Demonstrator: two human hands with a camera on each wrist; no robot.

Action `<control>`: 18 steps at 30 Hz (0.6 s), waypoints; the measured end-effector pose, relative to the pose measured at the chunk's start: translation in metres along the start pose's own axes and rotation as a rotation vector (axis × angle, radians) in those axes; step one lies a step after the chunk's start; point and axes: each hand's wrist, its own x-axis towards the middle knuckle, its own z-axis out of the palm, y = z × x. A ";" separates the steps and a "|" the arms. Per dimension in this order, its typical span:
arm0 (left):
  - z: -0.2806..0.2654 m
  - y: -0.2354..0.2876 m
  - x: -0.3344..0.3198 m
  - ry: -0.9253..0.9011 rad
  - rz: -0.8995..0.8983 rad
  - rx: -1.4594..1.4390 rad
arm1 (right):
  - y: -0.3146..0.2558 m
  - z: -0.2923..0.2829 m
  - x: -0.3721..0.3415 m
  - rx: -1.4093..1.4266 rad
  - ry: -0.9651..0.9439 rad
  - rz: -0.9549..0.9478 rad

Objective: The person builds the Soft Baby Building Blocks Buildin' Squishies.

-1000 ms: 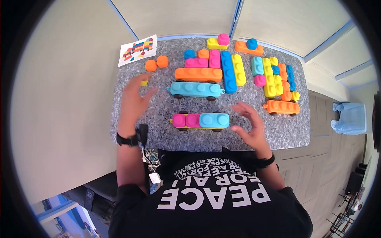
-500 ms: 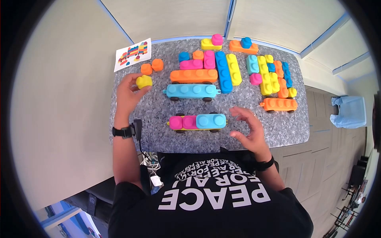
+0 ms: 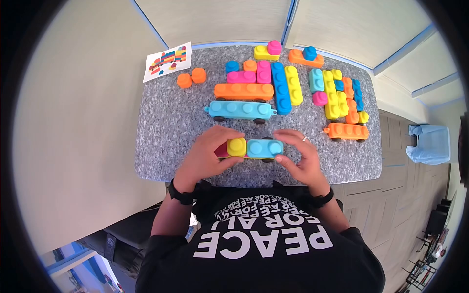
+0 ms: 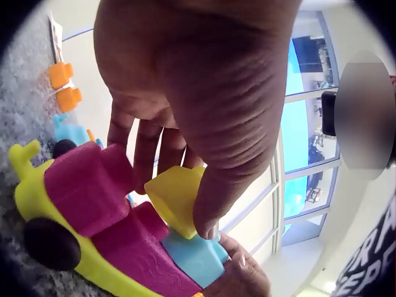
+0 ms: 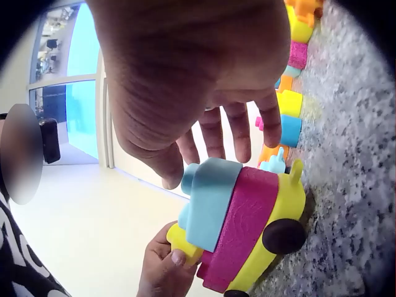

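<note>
The left hand (image 3: 205, 155) pinches a small yellow block (image 3: 237, 147) between thumb and fingers, above the magenta blocks of a wheeled car. In the left wrist view this yellow block (image 4: 173, 198) looks tilted over a magenta stud, beside the teal block (image 4: 195, 260). Whether it touches the stud is unclear. The car has a yellow base (image 5: 291, 197), magenta blocks (image 5: 244, 213) and a teal block (image 5: 215, 201) on top. Around its right end the right hand (image 3: 304, 158) is spread, thumb and fingers either side of the teal block (image 3: 265, 148); contact cannot be confirmed.
Behind the car stand a teal wheeled base (image 3: 239, 110) and an orange one (image 3: 244, 91), with loose blocks around them. More blocks and an orange wheeled base (image 3: 348, 131) lie right. Two orange blocks (image 3: 191, 77) and a picture sheet (image 3: 168, 62) are back left.
The left hand picked up the yellow block at the left side and carried it right, over the car. The right hand shifted slightly left, closer around the teal block.
</note>
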 end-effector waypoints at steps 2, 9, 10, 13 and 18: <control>0.007 -0.002 -0.002 0.011 -0.016 -0.018 | 0.003 0.002 -0.001 0.013 -0.010 0.004; 0.019 -0.011 -0.008 0.036 -0.090 -0.147 | 0.011 0.003 -0.004 0.031 -0.020 0.018; 0.020 -0.012 -0.009 0.042 -0.103 -0.169 | 0.012 0.003 -0.004 0.034 -0.021 0.021; 0.023 -0.016 -0.010 0.045 -0.149 -0.232 | 0.013 0.005 -0.006 0.089 -0.024 0.066; 0.029 -0.022 -0.011 0.064 -0.053 -0.140 | 0.012 0.006 -0.006 0.088 -0.017 0.068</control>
